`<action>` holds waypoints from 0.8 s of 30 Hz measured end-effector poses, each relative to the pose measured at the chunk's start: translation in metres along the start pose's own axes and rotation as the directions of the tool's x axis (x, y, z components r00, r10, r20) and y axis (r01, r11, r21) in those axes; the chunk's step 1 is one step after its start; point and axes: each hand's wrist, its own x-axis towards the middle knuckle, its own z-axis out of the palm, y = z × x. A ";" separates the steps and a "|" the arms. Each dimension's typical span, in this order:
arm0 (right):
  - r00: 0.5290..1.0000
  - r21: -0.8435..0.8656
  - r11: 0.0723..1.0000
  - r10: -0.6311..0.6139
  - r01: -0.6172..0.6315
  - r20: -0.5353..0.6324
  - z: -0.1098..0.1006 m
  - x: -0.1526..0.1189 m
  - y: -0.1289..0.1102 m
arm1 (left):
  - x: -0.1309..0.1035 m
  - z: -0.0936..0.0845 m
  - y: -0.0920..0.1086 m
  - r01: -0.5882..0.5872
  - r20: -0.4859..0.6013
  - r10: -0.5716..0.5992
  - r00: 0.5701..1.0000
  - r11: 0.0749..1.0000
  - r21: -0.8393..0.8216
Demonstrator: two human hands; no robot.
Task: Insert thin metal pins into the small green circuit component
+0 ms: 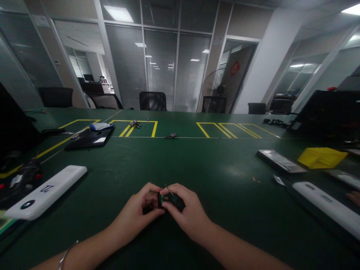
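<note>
Close in front of me, both hands meet over a small black part with a green circuit board. My left hand pinches it between thumb and fingers from the left side. My right hand has thumb and index fingertip at the board's right edge. Tucked in the right palm is what looks like a small screwdriver with a dark handle, its thin metal shaft pointing up and left past the index finger. Fingers hide much of the part and of the handle.
A white power bank-like block lies left, a similar white block right. A flat metal-topped device sits beside a yellow box. Farther off are a black folder and small metal parts. Part of another hand shows far right.
</note>
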 end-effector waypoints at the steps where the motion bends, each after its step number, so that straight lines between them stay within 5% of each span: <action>1: 1.000 0.004 1.000 0.009 -0.009 -0.001 0.000 0.000 0.000 | 0.000 0.000 0.000 0.002 0.002 -0.002 1.000 1.000 -0.001; 13: 0.999 -0.012 1.000 0.002 -0.001 0.052 0.001 0.001 0.000 | -0.001 -0.005 -0.006 -0.040 0.062 0.051 0.997 0.984 -0.173; 24: 0.998 0.033 0.998 -0.047 0.046 0.041 -0.001 -0.002 -0.003 | 0.000 -0.005 -0.011 -0.085 0.048 0.092 0.995 0.986 -0.141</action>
